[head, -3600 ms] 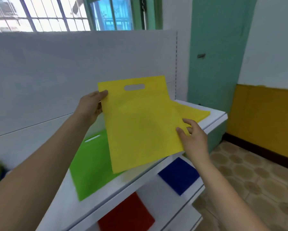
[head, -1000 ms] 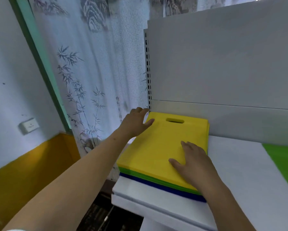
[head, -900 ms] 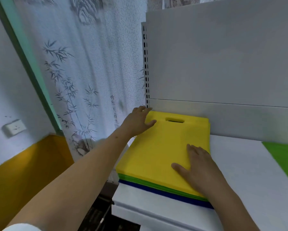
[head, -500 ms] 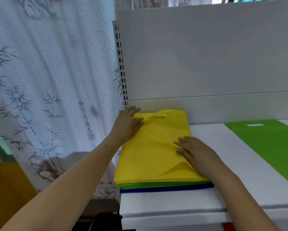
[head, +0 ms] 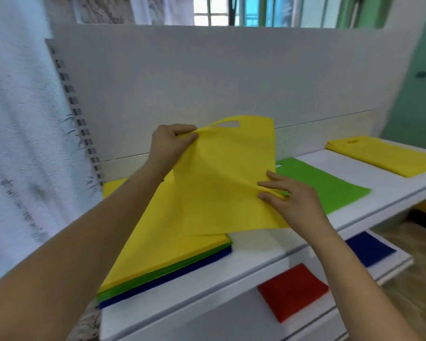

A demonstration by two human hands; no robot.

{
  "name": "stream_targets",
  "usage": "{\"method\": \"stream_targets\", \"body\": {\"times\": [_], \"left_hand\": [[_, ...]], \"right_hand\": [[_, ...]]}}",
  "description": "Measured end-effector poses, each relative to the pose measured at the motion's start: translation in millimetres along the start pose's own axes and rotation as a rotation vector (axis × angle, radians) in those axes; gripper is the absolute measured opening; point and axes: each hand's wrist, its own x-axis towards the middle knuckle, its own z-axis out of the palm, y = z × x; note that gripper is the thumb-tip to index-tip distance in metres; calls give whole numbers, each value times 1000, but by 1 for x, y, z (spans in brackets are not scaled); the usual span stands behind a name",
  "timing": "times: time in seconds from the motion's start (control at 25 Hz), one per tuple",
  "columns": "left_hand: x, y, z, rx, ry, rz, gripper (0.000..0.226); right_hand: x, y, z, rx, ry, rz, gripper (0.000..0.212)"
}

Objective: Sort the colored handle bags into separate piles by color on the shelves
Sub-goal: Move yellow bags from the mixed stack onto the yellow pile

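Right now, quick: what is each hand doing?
Left hand: closed, pinching the top corner of the lifted yellow handle bag beside its handle slot.
Right hand: closed, pinching the same bag's right edge.

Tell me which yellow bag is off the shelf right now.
The yellow bag held up by both hands, left hand and right hand. The other yellow bags lie flat in piles.

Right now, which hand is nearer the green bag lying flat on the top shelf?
Right. The right hand pinches the lifted yellow bag at its edge, directly over the green bag. The left hand grips the opposite top corner, farther away.
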Motion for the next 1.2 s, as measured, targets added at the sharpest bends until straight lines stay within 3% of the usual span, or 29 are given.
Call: {"method": "stream_targets", "body": {"times": [0.2,0.36,0.6,0.92,1.2], "left_hand": [[26,64,140,-42,-84,73,24],[48,124,270,85,-160,224,23],[82,186,419,232,-208,390,26],[142,164,558,288,-257,400,27],[171,116,633,437,-569,293,32]], "right_hand": [[-3,93,-106,173,134,209,26],[10,185,-198,102,206,285,18],[50,296,-306,-37,202,340,27],[150,418,-358,-214,135,289,25],[272,507,-385,-310,-113,357,26]]}}
